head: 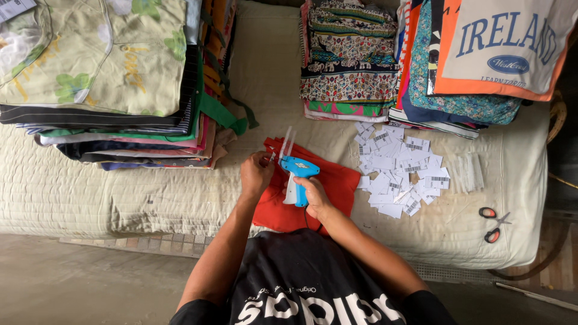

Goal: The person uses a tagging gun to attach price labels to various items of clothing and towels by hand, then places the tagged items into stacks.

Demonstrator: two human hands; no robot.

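A folded red garment (337, 183) lies on the quilted cream mattress (120, 192) in front of me. My right hand (314, 195) grips a blue tagging gun (297, 171) by its handle, with its nose pointing left over the garment's top edge. My left hand (256, 173) pinches the garment's upper left corner right at the gun's needle, fingers closed on the cloth and what looks like a small tag. A strip of clear plastic fasteners sticks up from the gun.
A pile of white barcode tags (400, 171) lies right of the garment, with clear fastener strips (468, 171) beyond. Red-handled scissors (492, 224) sit near the right edge. Tall stacks of folded clothes stand at left (114, 78), centre (346, 60) and right (475, 60).
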